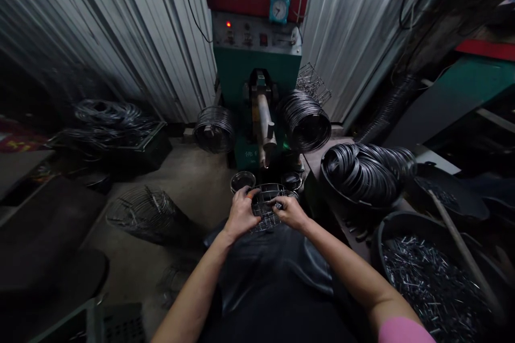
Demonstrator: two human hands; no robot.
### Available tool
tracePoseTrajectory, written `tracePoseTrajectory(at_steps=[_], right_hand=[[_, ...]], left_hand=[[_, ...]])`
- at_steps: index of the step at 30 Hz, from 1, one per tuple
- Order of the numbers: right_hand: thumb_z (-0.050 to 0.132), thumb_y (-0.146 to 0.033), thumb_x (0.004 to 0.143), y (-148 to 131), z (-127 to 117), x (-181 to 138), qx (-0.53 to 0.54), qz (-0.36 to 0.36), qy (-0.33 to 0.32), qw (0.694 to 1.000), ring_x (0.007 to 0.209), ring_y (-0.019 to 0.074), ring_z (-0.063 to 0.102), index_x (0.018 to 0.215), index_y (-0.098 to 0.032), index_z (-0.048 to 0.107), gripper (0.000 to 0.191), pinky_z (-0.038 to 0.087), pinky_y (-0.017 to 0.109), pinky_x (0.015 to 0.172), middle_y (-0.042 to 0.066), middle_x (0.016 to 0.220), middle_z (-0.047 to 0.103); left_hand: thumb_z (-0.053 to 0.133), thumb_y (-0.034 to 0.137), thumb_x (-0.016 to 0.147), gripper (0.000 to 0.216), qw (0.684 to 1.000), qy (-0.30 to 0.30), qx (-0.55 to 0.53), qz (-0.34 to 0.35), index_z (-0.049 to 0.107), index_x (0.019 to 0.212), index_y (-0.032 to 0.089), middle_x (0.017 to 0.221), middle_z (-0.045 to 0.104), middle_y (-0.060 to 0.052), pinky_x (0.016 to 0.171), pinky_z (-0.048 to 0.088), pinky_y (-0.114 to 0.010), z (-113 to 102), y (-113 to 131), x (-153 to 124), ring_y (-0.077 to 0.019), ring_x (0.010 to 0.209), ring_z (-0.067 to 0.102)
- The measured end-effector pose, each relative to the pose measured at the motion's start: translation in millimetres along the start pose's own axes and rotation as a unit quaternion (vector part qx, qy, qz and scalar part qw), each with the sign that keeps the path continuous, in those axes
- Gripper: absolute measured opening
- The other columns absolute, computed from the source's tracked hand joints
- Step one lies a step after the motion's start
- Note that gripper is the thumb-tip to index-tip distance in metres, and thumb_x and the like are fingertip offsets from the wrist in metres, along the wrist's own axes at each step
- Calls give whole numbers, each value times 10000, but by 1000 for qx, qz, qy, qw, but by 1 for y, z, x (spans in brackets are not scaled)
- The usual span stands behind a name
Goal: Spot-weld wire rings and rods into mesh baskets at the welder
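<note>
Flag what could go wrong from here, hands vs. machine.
1. Scratches: the left hand and right hand look ungloved at the wire frame, so a stray wire end could catch skin.
2. Pinch or burn: a red light glows on the panel of the green machine, so it may be powered, and the metal arm points down near the hands. If it moved, fingers might be at risk.

Your metalworking workshop, a green machine (229,72) resembling a spot welder before you, wire coils (303,120) beside it, a tub (377,252) of short metal pieces (434,284) at your right, corrugated metal walls (153,27).
</note>
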State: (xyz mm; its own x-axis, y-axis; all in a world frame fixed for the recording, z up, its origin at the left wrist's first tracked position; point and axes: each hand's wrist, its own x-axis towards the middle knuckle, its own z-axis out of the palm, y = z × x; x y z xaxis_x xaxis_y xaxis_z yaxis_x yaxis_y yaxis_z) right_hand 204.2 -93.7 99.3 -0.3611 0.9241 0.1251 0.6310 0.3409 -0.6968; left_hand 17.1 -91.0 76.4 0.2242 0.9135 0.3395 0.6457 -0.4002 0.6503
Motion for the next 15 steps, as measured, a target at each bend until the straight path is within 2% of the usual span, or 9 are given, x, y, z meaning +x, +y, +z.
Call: tracePoseTrajectory(at_steps=[3,6,8,15], right_hand=[[540,-103,771,2,-9,0,13,-48,-55,997,838,173,644,922,-178,692,227,487,280,768,39,878,696],[614,-125,743,4,-16,-1,-9,-94,-89,992,883,184,625,1001,-171,661,266,483,289,779,65,941,673],[641,-116,723,5,-17,0,-26,-100,-92,990,871,185,624,1006,-166,653,288,485,286,765,71,936,667],[606,-147,776,11,-10,3,-22,-141,-58,988,803,158,630,935,-175,664,171,486,251,726,56,863,661]], left_hand=[[685,122,492,717,1000,-3,-5,-6,518,1184,215,1242,427,-102,1006,393,-474,1,-4,-1,-322,1186,429],[704,144,495,711,1000,-3,-2,-11,523,1180,210,1242,435,-102,1006,400,-468,1,-6,0,-320,1186,433],[719,165,501,707,1000,-5,-1,-16,523,1180,198,1239,440,-109,1012,395,-470,0,-5,2,-321,1187,434],[728,188,519,765,998,-42,-28,-24,461,1235,215,1281,393,-107,1038,360,-487,-9,-11,4,-320,1224,403]])
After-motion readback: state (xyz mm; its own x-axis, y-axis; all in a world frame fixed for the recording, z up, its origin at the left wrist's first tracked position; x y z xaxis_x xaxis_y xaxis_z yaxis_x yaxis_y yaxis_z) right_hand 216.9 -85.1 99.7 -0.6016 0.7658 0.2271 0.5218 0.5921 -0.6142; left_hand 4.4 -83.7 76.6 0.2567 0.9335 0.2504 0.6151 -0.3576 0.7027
